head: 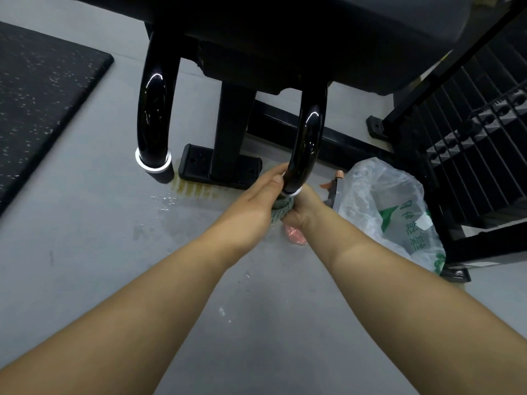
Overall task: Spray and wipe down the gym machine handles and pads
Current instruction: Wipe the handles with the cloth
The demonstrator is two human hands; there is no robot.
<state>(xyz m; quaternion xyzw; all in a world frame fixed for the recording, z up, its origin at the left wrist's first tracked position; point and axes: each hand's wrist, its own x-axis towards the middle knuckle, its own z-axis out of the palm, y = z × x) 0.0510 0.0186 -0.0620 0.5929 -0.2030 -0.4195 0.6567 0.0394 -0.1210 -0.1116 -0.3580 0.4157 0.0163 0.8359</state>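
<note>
Two glossy black curved handles hang from the gym machine's dark seat pad point(328, 29): the left handle point(152, 109) ends in a white ring, free of any hand. The right handle point(306, 143) has a grey-green cloth point(281, 210) wrapped around its lower grip. My left hand point(256, 201) presses against the handle and cloth from the left. My right hand point(305, 213) clasps the cloth from the right. A spray bottle point(335, 186) with an orange trigger stands on the floor just behind my right hand, mostly hidden by a bag.
A clear plastic bag point(385, 212) with green print lies at right beside the black weight stack point(470, 143). The machine's base foot point(221, 166) sits ahead, with wet patches point(182, 195) on the grey floor. A speckled black mat point(42, 95) lies left. Something pink point(296, 235) shows under my right wrist.
</note>
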